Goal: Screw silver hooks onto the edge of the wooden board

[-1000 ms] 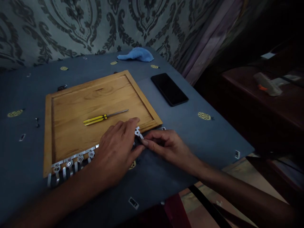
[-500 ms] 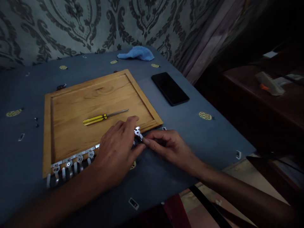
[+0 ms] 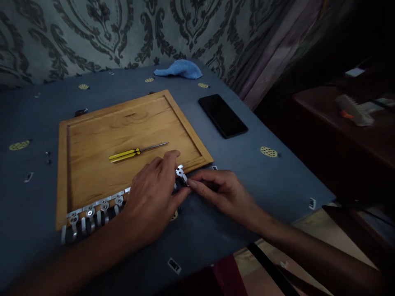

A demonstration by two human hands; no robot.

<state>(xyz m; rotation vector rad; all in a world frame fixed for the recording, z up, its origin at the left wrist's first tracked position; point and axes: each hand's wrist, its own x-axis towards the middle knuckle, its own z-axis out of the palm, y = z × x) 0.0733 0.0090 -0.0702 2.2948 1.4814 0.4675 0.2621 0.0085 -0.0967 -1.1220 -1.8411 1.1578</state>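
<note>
A metal hook rail (image 3: 104,202) with several double hooks lies along the near edge of a framed wooden board (image 3: 101,127). My left hand (image 3: 151,199) covers the rail's middle, its fingers bent over it and the thumb on the near side. What lies beneath that palm is hidden. At the right end, between both hands, a shiny hook (image 3: 181,172) shows. My right hand (image 3: 220,187) pinches its lower tip between thumb and forefinger. On the board, beyond my left hand, rests a screwdriver (image 3: 125,155) with a yellow and black handle.
A black phone (image 3: 222,116) lies right of the board on the patterned blue-grey tablecloth (image 3: 210,242). A blue cloth (image 3: 180,69) is at the back by the wall. Tiny dark pieces (image 3: 48,157) lie on the left. The table's edge runs down the right side.
The whole view has shifted very slightly. Both hands keep nearly the same hold at the end hook, with no other visible movement.
</note>
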